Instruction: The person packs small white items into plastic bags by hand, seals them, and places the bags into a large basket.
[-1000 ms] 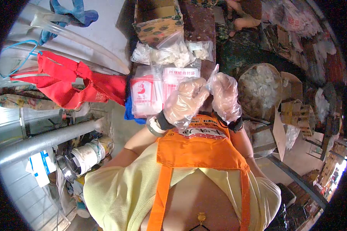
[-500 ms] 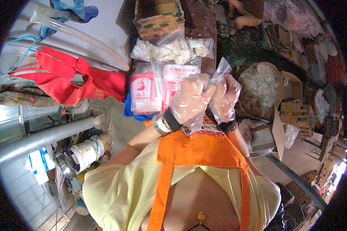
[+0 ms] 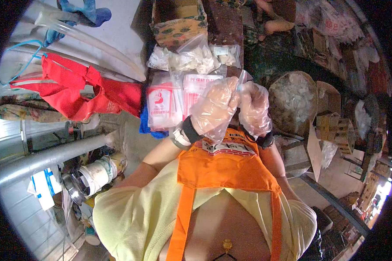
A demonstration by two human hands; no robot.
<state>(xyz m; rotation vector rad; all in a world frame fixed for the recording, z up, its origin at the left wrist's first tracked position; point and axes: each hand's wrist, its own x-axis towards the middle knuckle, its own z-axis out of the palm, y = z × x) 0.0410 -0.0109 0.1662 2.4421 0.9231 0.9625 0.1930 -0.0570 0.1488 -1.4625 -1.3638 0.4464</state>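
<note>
My left hand (image 3: 214,105) and my right hand (image 3: 254,104), both in loose clear plastic gloves, meet in front of my orange apron (image 3: 224,167). Between their closed fingertips is a small clear plastic bag (image 3: 245,76), whose upper part sticks out beyond them; the rest is hidden by the hands. Left of the left hand lies a pack of resealable bags (image 3: 163,102) with red print. Partly behind that hand is a second printed pack (image 3: 200,82). Farther back lie filled clear bags (image 3: 200,58) with pale contents and a smaller filled bag (image 3: 227,55).
A cardboard box (image 3: 178,28) stands at the back of the bench. To the right is a large round container (image 3: 294,98) of whitish pieces. Red cloth (image 3: 74,89) hangs on the left, near a clear hose (image 3: 96,43). Another person's arm (image 3: 276,25) shows at the top.
Both hands have shifted slightly and the wrists have turned, with the fingertips closer together. Less of the small bag sticks out, and more of the apron's print shows.
</note>
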